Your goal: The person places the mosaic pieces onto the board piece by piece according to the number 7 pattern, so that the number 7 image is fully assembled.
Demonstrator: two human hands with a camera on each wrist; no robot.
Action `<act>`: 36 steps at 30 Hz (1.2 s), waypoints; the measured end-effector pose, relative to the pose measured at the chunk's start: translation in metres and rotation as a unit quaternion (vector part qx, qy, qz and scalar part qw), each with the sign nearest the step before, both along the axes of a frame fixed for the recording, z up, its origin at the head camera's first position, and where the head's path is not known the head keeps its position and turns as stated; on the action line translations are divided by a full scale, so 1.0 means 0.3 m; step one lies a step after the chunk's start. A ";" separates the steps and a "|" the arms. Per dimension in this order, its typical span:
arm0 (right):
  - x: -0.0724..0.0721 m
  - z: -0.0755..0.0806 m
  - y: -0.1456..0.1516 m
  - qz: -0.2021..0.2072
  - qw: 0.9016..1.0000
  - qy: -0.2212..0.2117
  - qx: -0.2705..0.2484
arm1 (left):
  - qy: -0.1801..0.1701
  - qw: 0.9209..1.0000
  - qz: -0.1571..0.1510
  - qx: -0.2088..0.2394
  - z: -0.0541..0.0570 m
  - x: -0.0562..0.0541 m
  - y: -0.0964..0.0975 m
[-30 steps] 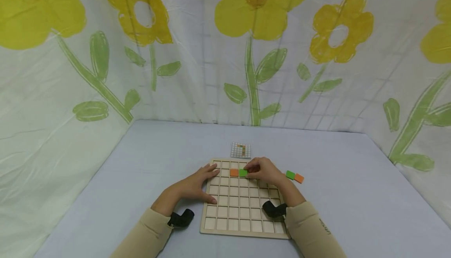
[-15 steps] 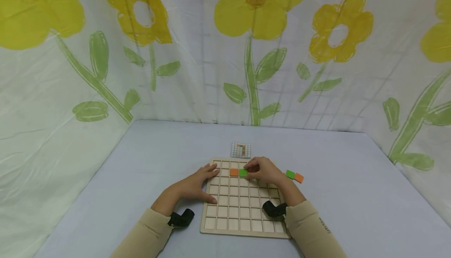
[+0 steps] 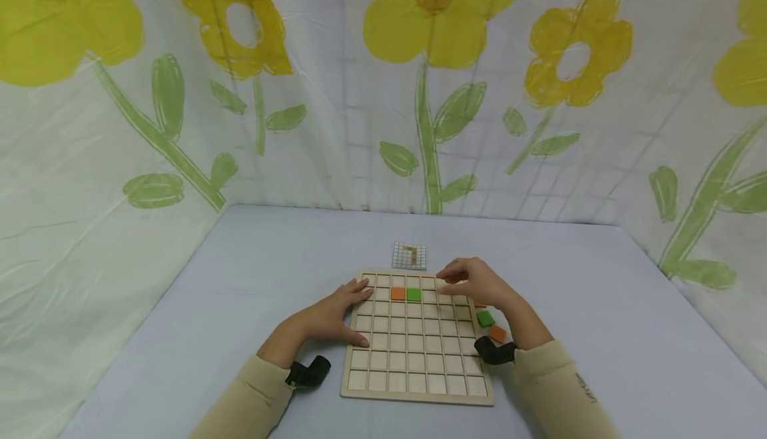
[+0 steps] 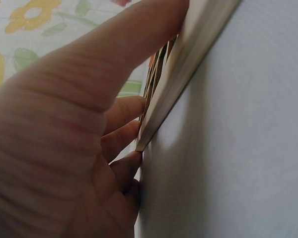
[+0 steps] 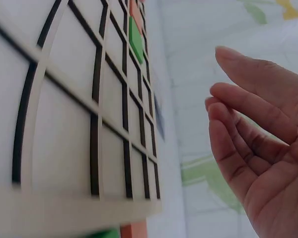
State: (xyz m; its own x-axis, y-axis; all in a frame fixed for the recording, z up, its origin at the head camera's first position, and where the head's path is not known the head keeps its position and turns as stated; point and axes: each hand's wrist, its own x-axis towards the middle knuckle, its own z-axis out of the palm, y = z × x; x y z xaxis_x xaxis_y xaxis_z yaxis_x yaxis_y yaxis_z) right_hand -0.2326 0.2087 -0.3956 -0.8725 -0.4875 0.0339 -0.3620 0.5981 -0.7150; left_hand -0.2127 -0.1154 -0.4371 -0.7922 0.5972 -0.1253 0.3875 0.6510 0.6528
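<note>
A wooden grid board [image 3: 416, 400] lies on the table, with an orange square tile [image 3: 398, 294] and a green square tile [image 3: 413, 294] side by side in its second row from the back. My left hand [image 3: 329, 312] rests on the board's left edge, fingers and thumb spread; the left wrist view shows the fingertips [image 4: 134, 158] against the rim. Over the back right part of the board is my right hand [image 3: 476, 282]. In the right wrist view its fingers [image 5: 231, 144] are loosely bent, with nothing between them and the thumb.
Loose tiles lie by the board's right edge: a green one [image 3: 485, 319] and an orange one [image 3: 497, 334], with more orange partly hidden under the right wrist. A small card [image 3: 410, 255] printed with a coloured grid sits behind the board. A flowered curtain [image 3: 323, 126] hangs behind the table.
My right hand has left the green tile on the board and moved right. Loose tiles nearer the front now show; the farther ones seen before are behind the wrist. The left hand stays put.
</note>
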 end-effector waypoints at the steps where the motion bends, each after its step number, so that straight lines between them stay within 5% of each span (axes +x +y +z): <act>1: 0.004 0.002 0.012 -0.002 1.000 0.000 0.002 | 0.000 1.000 0.000 0.000 0.000 0.000 0.001; 18: 0.117 0.002 0.179 -0.050 0.999 -0.012 0.003 | -0.002 1.000 0.003 -0.002 0.007 0.002 0.007; 36: 0.227 -0.033 0.243 -0.083 0.996 -0.021 0.009 | -0.013 1.000 0.007 0.002 0.014 0.010 0.009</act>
State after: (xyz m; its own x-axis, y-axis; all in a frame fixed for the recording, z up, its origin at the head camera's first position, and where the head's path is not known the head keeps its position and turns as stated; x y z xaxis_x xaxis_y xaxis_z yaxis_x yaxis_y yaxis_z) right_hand -0.1644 0.2816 -0.4056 -0.9418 -0.3358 -0.0115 -0.2265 0.6598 -0.7165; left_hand -0.2097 -0.1127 -0.4327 -0.7974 0.5861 -0.1439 0.3600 0.6533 0.6661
